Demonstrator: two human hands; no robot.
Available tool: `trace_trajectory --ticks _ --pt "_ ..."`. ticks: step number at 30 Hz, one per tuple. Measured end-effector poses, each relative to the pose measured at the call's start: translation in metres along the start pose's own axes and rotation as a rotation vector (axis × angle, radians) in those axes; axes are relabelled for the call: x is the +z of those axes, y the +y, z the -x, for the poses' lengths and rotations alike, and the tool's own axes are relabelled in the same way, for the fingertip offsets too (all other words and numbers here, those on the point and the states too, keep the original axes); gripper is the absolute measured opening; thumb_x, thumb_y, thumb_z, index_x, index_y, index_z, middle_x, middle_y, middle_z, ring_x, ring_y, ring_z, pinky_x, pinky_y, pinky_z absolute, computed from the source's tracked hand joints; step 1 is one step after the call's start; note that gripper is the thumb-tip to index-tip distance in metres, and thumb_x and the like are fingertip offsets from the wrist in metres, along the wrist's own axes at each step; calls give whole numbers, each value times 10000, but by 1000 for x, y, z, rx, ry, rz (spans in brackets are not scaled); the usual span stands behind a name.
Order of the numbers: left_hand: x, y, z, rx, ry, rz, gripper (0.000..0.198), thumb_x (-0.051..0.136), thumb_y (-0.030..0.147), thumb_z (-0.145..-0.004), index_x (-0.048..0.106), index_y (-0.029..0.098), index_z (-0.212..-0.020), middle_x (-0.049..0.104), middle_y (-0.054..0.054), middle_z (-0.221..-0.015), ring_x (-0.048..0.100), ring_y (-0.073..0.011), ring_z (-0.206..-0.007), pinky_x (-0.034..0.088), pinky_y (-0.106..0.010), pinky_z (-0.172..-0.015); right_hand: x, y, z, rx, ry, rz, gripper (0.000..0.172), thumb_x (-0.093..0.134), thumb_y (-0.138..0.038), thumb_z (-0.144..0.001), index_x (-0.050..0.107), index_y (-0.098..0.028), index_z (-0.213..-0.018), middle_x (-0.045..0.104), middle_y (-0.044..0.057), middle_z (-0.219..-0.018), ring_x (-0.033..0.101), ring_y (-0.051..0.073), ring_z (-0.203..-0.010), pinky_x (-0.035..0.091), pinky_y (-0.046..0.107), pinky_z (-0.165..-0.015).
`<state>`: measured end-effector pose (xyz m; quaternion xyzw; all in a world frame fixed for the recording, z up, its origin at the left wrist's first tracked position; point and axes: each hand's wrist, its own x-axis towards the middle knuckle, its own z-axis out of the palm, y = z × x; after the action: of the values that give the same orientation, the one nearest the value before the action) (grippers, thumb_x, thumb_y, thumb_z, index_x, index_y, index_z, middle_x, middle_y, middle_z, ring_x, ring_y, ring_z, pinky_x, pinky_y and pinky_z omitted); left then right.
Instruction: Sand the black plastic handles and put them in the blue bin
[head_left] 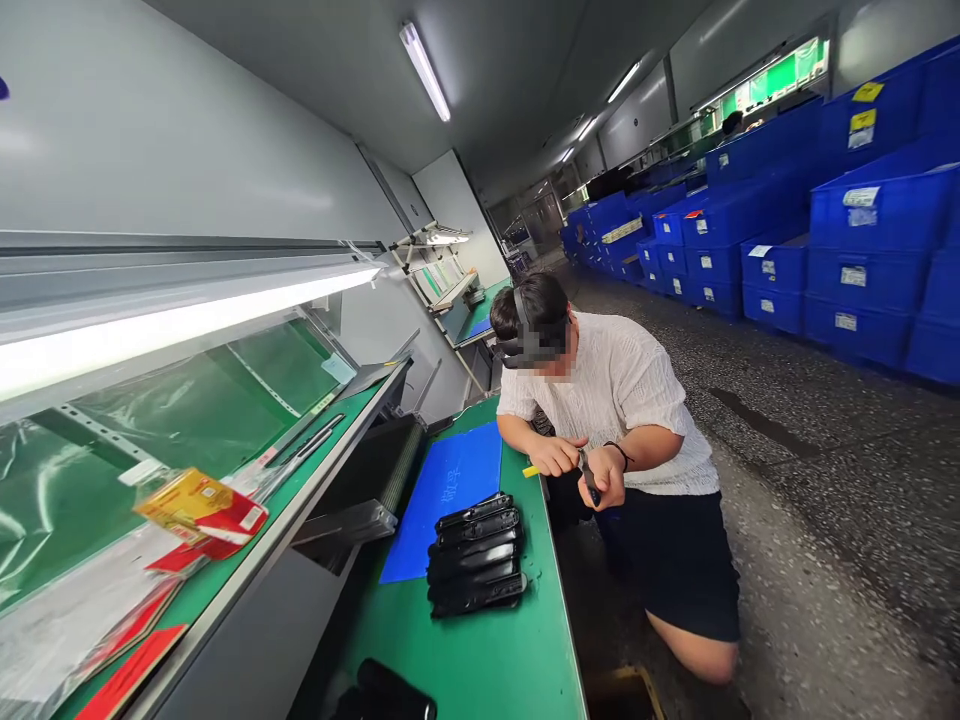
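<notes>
Neither of my hands shows in the head view. Several long black plastic-looking pieces [476, 555] lie side by side on the green bench top [480, 660], partly over a blue sheet [457, 480] with handwriting on it. More black pieces [386, 695] are cut off by the bottom edge. Across the bench a co-worker [615, 410] in a white top bends over a small dark piece [590, 485] held in both hands. A yellow bit [531, 471] sticks out beside one of those hands; what it belongs to is unclear.
On the left, a green shelf [292, 490] carries a yellow-and-red package [199, 505], dark pen-like sticks [315, 440] and red card. A bright tube lamp [187, 315] hangs above it. Stacked blue bins [862, 260] line the right side. Part of a yellow-edged crate [626, 680] shows below the bench.
</notes>
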<state>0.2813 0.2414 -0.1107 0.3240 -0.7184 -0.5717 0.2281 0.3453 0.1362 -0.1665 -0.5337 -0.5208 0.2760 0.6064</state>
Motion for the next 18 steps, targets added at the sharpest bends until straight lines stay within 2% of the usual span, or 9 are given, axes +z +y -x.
trace_trajectory --ticks 1,3,4,5,6,12,14,16,18 --pt "-5 6 33 -11 128 -4 510 261 388 -1007 731 197 -1049 610 -26 -1100 652 -231 -951 541 -341 -696 -8 4 -6 26 -2 2 317 561 -351 -973 589 -167 -1229 617 79 -1236 639 244 -1067 556 439 -884" --pt "-12 16 94 -25 404 6 305 614 472 -856 684 272 -1075 639 -3 -988 670 -263 -847 527 -314 -474 -19 9 -15 70 -15 4 312 505 -365 -997 611 -154 -1201 626 57 -1209 637 262 -1078 551 431 -890" --pt "-15 19 119 -18 547 17 336 462 400 -980 674 146 -1041 638 -40 -914 655 -148 -756 538 -254 -575 -21 10 -17 85 -24 1 313 491 -370 -1002 621 -154 -1186 629 49 -1200 636 268 -1082 550 426 -891" --pt "-17 21 139 -13 684 25 677 25 292 -1026 672 97 -988 574 -16 -831 671 -97 -764 474 -204 -587 -21 9 -18 94 -34 -4 319 469 -375 -1009 630 -154 -1175 631 42 -1193 634 274 -1087 549 420 -894" --pt "-18 21 153 -11 829 45 664 46 309 -1035 670 103 -935 559 0 -765 657 -83 -679 450 -174 -530 -19 8 -19 96 -43 -11 317 475 -375 -1007 631 -156 -1173 631 42 -1195 634 274 -1085 550 418 -893" --pt "-18 10 150 -176 1624 139 756 -83 265 -1004 629 33 -896 509 22 -728 615 -41 -594 383 -169 -521 17 -19 1 31 -92 -52 268 601 -345 -949 622 -229 -1190 617 67 -1263 629 243 -1080 563 400 -863" --pt "-7 15 141 -217 1826 158 671 57 294 -1029 667 46 -901 568 -2 -778 625 -66 -623 368 -151 -489 32 -28 26 22 -116 -50 243 600 -331 -951 627 -259 -1182 610 70 -1284 625 224 -1082 562 381 -861" --pt "6 25 138 -184 1862 158 421 407 360 -984 723 131 -827 649 -13 -791 609 -99 -602 331 -139 -380 46 -36 59 30 -144 -42 271 605 -332 -949 613 -235 -1202 607 75 -1279 631 223 -1075 560 393 -872" --pt "15 34 139 -77 1572 102 504 270 320 -1025 699 85 -901 618 -7 -820 629 -75 -626 371 -126 -444 56 -44 90 48 -168 -29 312 610 -338 -947 591 -203 -1227 610 83 -1262 637 228 -1063 559 421 -880"
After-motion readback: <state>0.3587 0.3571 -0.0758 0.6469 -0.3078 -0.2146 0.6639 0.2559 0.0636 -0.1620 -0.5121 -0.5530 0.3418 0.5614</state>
